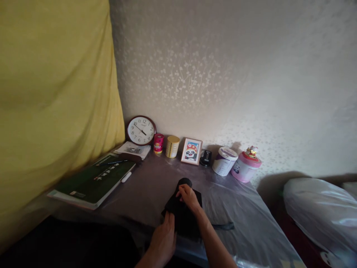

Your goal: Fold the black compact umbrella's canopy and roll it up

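A black cloth-like item [185,219] lies near the front middle of the table, with a rounded part at its far end. My right hand [188,196] is over its upper part, fingers curled in and pinching at the dark material. Lower down on the left, my left hand [166,232] touches the item's near left edge, its fingers held together and pointing forward; their tips are partly lost against the black, and the hand is slightly blurred. A dark strap [224,226] extends to the right from beneath my right forearm.
The table [150,182] holds a green book [95,178] and white marker [126,176] at left. Along the wall stand a clock [141,130], red can [158,143], yellow can [172,147], picture frame [191,151], black device [205,158], white tub [224,161] and pink tub [245,167].
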### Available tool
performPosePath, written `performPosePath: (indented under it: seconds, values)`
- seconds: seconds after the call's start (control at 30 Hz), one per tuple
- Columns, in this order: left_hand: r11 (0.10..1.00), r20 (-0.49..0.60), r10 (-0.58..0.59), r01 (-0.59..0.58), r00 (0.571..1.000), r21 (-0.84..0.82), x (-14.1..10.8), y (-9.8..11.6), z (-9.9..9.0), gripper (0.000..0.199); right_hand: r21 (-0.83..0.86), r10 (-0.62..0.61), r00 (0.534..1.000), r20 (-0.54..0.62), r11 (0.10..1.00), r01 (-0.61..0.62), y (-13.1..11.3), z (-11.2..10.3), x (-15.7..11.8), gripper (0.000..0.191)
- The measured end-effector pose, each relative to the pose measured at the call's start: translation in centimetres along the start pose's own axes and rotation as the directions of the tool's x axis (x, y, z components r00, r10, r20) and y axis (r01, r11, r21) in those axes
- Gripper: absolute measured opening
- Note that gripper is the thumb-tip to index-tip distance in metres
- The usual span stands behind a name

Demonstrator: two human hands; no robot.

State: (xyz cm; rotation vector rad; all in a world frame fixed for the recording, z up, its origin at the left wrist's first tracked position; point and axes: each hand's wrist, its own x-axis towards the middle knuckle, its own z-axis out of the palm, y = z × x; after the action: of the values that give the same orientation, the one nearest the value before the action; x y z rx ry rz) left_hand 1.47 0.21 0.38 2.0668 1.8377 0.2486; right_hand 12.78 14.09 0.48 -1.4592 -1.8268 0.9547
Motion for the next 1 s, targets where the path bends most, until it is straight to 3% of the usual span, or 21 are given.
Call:
performPosePath:
  seconds: [0.23, 0.37, 0.53, 0.63, 0.7, 0.83, 0.93, 1.0]
  values:
    - [0.995, -0.08, -0.032, 0.04, 0.996, 0.09, -1.9, -0.4, -1.5, 0.048, -0.101, -0.077, 0.995, 0.064, 0.991, 0.083, -1.3, -0.2, -1.1, 0.022]
    - [0.99, -0.092, 0.04, -0.027, 0.995, 0.136, -1.6, 0.7, -2.4, 0.054, -0.173, -0.127, 0.989, 0.072, 0.975, 0.138, -2.0, -0.5, -1.6, 0.024]
    - [0.993, -0.038, 0.026, -0.021, 0.999, 0.12, -0.3, 1.6, -1.5, 0.076, -0.147, -0.216, 0.962, 0.165, 0.959, 0.24, -2.2, -0.8, -2.4, 0.022]
    - [0.993, -0.017, 0.007, -0.005, 1.0, 0.114, 0.2, 1.5, -0.7, 0.073, -0.125, -0.282, 0.94, 0.19, 0.943, 0.308, -2.1, -1.1, -3.5, 0.021]
    - [0.992, -0.003, 0.001, 0.0, 1.0, 0.126, 0.3, 1.2, -0.4, 0.07, -0.129, -0.342, 0.929, 0.139, 0.924, 0.359, -2.0, -1.2, -4.5, 0.02]
    - [0.989, 0.021, -0.017, 0.014, 1.0, 0.145, 0.4, 0.9, -0.1, 0.068, -0.186, -0.511, 0.858, 0.049, 0.84, 0.51, -1.1, -1.0, -6.1, 0.023]
    - [0.993, 0.032, -0.037, 0.033, 0.999, 0.117, 0.6, 0.8, 0.2, 0.068, -0.261, -0.612, 0.789, 0.054, 0.754, 0.602, 0.2, -0.7, -5.8, 0.026]
    - [0.994, 0.046, -0.054, 0.05, 0.997, 0.096, 0.7, 0.8, 0.3, 0.067, -0.325, -0.627, 0.775, 0.077, 0.72, 0.614, 1.1, -0.7, -4.8, 0.027]
